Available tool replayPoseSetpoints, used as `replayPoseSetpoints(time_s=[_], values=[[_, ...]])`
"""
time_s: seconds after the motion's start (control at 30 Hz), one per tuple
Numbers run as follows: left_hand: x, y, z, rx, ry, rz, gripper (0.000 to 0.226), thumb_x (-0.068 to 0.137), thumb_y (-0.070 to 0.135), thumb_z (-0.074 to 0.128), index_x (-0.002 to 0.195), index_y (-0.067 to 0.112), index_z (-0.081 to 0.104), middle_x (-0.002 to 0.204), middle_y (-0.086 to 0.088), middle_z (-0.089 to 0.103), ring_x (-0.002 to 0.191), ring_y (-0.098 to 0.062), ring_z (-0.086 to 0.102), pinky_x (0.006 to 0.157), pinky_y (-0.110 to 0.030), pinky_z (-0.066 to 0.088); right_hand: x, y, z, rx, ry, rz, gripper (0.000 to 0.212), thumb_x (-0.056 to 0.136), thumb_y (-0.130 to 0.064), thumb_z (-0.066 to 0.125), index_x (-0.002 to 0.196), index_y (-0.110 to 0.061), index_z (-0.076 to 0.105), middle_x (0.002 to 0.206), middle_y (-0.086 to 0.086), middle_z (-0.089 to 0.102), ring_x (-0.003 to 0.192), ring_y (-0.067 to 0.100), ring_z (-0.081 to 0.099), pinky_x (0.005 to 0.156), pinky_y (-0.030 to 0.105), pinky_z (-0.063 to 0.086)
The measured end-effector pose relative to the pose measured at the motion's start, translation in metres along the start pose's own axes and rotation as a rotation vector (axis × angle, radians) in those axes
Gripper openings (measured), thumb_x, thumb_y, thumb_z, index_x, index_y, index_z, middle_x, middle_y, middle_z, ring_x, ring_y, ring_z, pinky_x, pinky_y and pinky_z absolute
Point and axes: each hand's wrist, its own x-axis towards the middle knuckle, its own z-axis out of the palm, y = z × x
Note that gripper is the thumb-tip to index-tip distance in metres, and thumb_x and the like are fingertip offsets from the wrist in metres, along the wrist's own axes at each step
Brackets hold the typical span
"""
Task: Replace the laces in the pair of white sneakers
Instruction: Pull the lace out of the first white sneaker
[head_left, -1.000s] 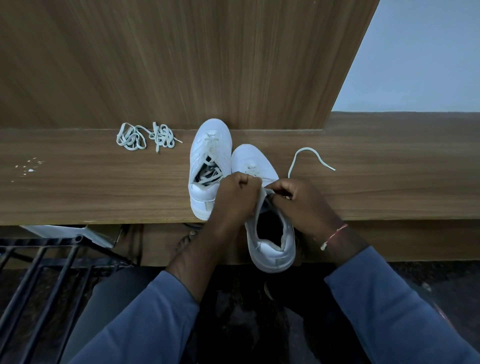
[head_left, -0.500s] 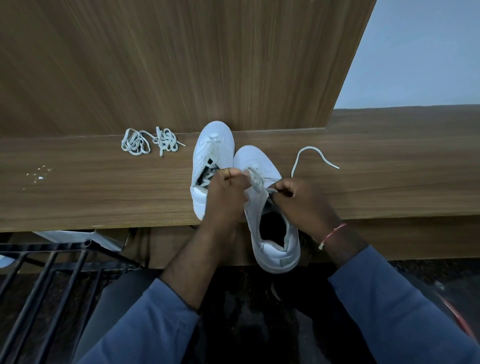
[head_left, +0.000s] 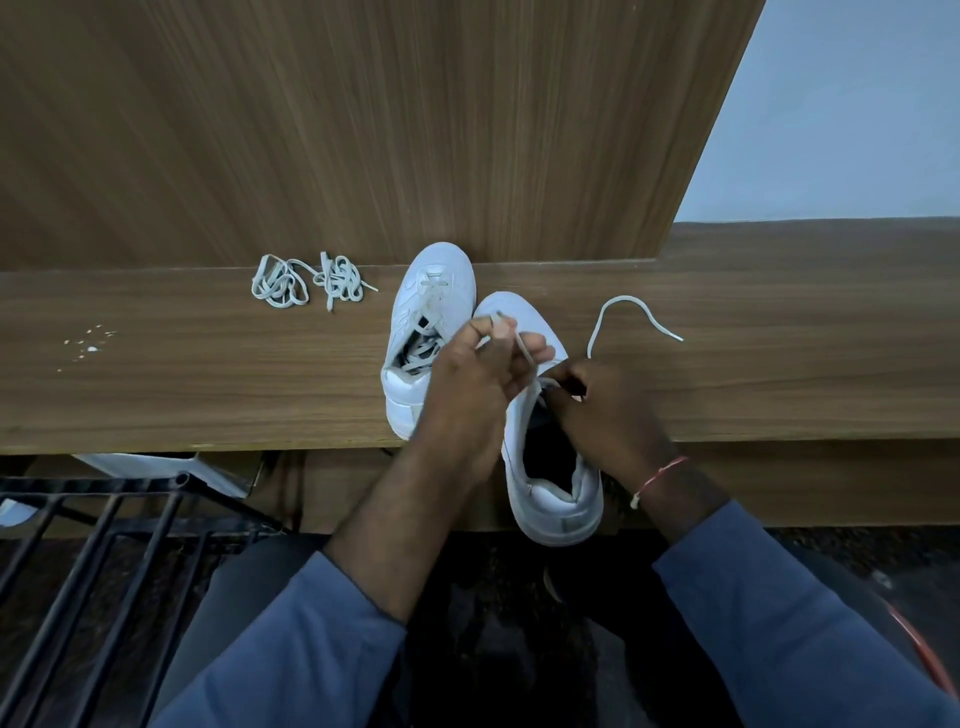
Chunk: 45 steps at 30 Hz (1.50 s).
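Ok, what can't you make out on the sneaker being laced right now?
Head view only:
- Near sneaker eyelets: covered by left hand and right hand.
- Where the lace enters: behind right-hand fingers.
- Far sneaker heel side: partly behind left hand.
- Spare laces: too tangled to count.

Wooden ledge (head_left: 779, 374) across mid-frame. Far sneaker (head_left: 441, 280) and near sneaker (head_left: 563, 512) are set at centre; bundled laces (head_left: 306, 283) and white specks (head_left: 88, 343) are seen at left.

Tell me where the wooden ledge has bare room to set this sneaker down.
Widest bare stretch: the ledge right of the loose end of the lace. A smaller one lies between the white specks and the far sneaker, nearer than the bundled laces. The centre is crowded: both sneakers, left hand pinching the lace, right hand at the near sneaker.
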Motion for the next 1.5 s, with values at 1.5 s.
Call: replayPoseSetpoints(time_s=[1.5], values=[[-0.002, -0.036, -0.021, 0.912, -0.014, 0.212, 0.015, 0.095, 0.009, 0.051, 0.105, 0.01, 0.062, 0.101, 0.0, 0.065, 0.094, -0.011, 0.057, 0.075, -0.013, 0.037, -0.001, 0.0, 0.001, -0.045, -0.01, 0.013, 0.016, 0.092, -0.02, 0.057, 0.096, -0.02, 0.072, 0.092, -0.005, 0.072, 0.088, 0.013, 0.065, 0.083, 0.033, 0.052]])
